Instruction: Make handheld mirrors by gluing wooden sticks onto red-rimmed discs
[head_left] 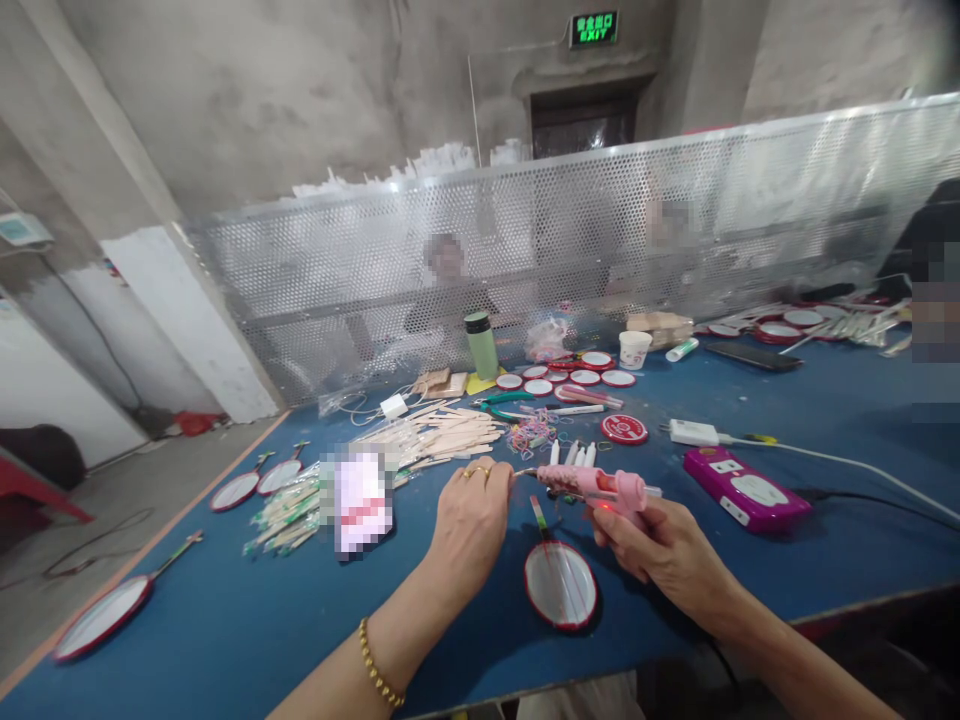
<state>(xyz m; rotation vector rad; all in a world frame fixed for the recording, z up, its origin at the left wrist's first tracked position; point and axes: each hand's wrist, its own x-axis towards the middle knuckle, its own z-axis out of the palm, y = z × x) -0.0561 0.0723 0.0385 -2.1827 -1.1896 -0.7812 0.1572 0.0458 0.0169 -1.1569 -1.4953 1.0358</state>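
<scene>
My right hand [660, 545] is wrapped round a pink hot glue gun [581, 482], its nozzle pointing left and a small red light glowing near the grip. The nozzle tip meets the fingertips of my left hand [474, 510], which are pinched together; whatever small thing they hold is hidden. A gold bead bracelet [375, 665] circles the left wrist. Below and between both hands, a small round white paddle [561, 585] with a red rim lies on the blue table, its stick handle pointing away from me. Several white tubes [574, 455] stand just behind the gun.
On the left lie finished-looking paddles [105, 615], wrapped sticks [289, 510] and a blurred phone-like object [362, 500]. Wooden sticks [450, 432], rubber bands [532, 430], a green bottle [481, 348] and a paper cup [634, 350] sit behind. A purple power strip [746, 490] with cables is at right.
</scene>
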